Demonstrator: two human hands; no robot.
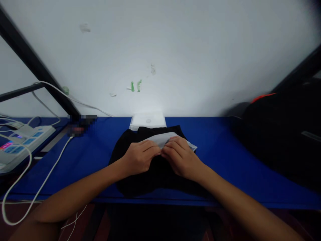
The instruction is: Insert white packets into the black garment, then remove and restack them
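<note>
While your L hand (141,156) & R hand (182,156) pinch wht sheet (160,138) over blk cloth (150,182), wht box (148,117) sits behind cloth.

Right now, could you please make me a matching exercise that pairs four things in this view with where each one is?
Things:
1. black cloth
2. power strip
3. thin white sheet
4. bulky black item

Places:
A. near the picture's right edge, with an orange edge showing
B. held between the left hand and the right hand
C. lying on the blue table, beneath both hands
D. near the picture's left edge, among white cables

Pairs: 1-C, 2-D, 3-B, 4-A
</note>
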